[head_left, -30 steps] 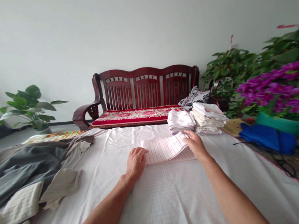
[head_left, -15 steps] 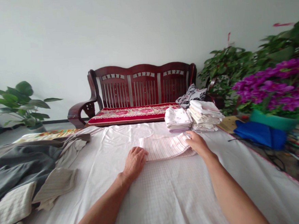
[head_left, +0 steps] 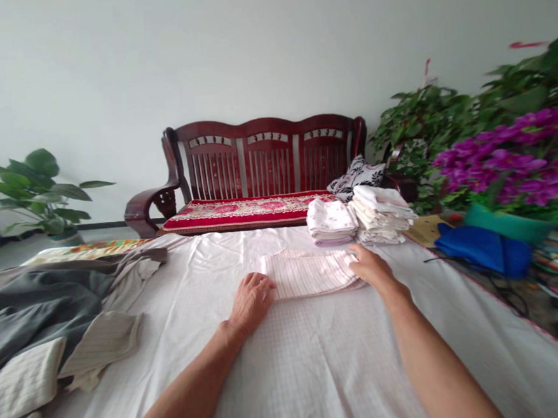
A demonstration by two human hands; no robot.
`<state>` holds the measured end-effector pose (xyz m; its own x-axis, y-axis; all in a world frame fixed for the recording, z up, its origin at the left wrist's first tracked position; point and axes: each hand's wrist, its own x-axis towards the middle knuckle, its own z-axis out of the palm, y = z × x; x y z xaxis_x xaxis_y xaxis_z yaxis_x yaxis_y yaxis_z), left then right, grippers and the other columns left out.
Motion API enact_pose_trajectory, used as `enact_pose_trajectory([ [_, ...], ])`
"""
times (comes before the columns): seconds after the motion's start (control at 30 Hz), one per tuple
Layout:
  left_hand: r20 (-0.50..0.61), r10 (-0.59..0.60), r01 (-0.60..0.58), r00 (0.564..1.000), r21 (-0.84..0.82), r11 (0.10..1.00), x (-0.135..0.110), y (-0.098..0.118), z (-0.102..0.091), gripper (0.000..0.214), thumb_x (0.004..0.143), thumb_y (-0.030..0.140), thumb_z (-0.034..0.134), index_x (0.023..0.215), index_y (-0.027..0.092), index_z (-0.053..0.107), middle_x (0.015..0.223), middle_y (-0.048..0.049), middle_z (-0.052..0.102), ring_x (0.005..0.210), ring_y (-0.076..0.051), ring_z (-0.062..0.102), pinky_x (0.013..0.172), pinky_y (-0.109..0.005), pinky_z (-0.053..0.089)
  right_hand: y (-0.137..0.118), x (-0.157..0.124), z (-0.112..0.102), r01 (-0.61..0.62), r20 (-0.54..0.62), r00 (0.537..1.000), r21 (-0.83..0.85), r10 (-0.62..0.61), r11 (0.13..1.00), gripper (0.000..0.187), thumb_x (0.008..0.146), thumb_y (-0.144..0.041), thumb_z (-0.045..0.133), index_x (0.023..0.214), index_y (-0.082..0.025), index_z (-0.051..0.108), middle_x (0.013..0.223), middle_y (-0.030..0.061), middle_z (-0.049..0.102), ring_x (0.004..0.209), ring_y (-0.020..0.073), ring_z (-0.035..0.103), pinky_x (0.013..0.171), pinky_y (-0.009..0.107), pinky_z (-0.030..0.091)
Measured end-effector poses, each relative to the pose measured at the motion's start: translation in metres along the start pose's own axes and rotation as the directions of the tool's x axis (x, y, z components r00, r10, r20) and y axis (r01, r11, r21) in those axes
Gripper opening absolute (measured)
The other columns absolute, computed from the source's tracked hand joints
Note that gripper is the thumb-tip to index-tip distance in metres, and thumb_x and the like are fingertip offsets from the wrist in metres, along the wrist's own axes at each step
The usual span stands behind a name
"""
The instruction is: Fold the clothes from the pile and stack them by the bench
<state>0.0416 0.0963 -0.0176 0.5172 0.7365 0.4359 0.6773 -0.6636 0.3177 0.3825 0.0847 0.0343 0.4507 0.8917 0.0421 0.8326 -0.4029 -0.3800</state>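
Note:
A folded pink-striped white cloth (head_left: pixel 309 272) lies flat on the white sheet (head_left: pixel 318 359) in front of me. My left hand (head_left: pixel 250 301) rests palm down at the cloth's left edge, fingers curled loosely on the fabric. At the cloth's right edge my right hand (head_left: pixel 372 268) lies flat, fingers stretched over the corner. Just beyond my right hand stand two stacks of folded cloths (head_left: pixel 360 216), one with small pink prints and one white and cream.
A heap of grey and beige unfolded garments (head_left: pixel 42 314) covers the left side. A blue cloth (head_left: pixel 480 249), a cable and purple flowers in a green pot (head_left: pixel 514 224) stand at the right. A dark red wooden bench (head_left: pixel 257 172) sits behind the surface.
The raised right end of the striped cloth has come down flat under my right hand. My left hand has stayed at the left edge.

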Motion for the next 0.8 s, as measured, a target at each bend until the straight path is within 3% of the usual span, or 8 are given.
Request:
enact_pose_trajectory([
  [0.33, 0.01, -0.016, 0.016, 1.0, -0.005, 1.0, 0.0, 0.002, -0.001, 0.016, 0.094, 0.019, 0.051, 0.097, 0.021, 0.067, 0.101, -0.0071, 0.066, 0.101, -0.023, 0.057, 0.095, -0.038, 0.046, -0.003, -0.007, -0.004, 0.005, 0.041, 0.999, -0.126, 0.0, 0.992, 0.057, 0.076, -0.02, 0.056, 0.133, -0.025, 0.06, 0.116, 0.0131, 0.072, 0.104, 0.0304, 0.068, 0.078, 0.036, 0.048],
  [0.47, -0.01, -0.005, 0.005, 1.0, -0.016, 1.0, 0.0, 0.001, 0.0, 0.017, 0.093, 0.018, 0.05, 0.098, 0.021, 0.067, 0.102, -0.007, 0.066, 0.101, -0.023, 0.057, 0.095, -0.039, 0.046, -0.009, -0.01, -0.003, 0.036, -0.058, 0.997, -0.154, -0.046, 0.987, 0.051, 0.08, -0.017, 0.052, 0.13, -0.021, 0.061, 0.124, 0.015, 0.067, 0.114, 0.0303, 0.062, 0.085, 0.037, 0.046],
  [0.57, -0.03, 0.006, -0.007, 1.0, -0.025, 1.0, 0.001, 0.001, -0.001, 0.019, 0.093, 0.017, 0.051, 0.101, 0.022, 0.067, 0.107, -0.0066, 0.066, 0.104, -0.023, 0.057, 0.096, -0.039, 0.046, -0.015, -0.011, 0.006, 0.153, -0.147, 0.974, -0.121, -0.171, 0.981, 0.042, 0.086, -0.018, 0.05, 0.126, -0.023, 0.063, 0.119, 0.0103, 0.069, 0.111, 0.0243, 0.062, 0.086, 0.031, 0.045],
  [0.63, -0.012, -0.018, 0.018, 1.0, -0.004, 1.0, 0.002, 0.001, -0.001, 0.02, 0.092, 0.017, 0.051, 0.101, 0.022, 0.068, 0.106, -0.0067, 0.067, 0.104, -0.023, 0.057, 0.096, -0.039, 0.045, -0.016, -0.012, 0.016, 0.234, -0.129, 0.96, -0.124, -0.25, 0.964, 0.034, 0.09, -0.022, 0.049, 0.12, -0.024, 0.066, 0.116, 0.0079, 0.07, 0.108, 0.0221, 0.062, 0.086, 0.029, 0.045],
  [0.8, 0.039, -0.148, 0.144, 0.988, 0.085, 0.986, 0.003, 0.004, -0.002, 0.018, 0.091, 0.017, 0.052, 0.099, 0.022, 0.068, 0.105, -0.0075, 0.067, 0.101, -0.024, 0.059, 0.093, -0.038, 0.046, -0.008, -0.009, 0.035, 0.252, -0.094, 0.959, -0.155, -0.268, 0.955, 0.031, 0.095, -0.025, 0.045, 0.116, -0.024, 0.068, 0.119, 0.0085, 0.069, 0.108, 0.0229, 0.061, 0.087, 0.03, 0.044],
])
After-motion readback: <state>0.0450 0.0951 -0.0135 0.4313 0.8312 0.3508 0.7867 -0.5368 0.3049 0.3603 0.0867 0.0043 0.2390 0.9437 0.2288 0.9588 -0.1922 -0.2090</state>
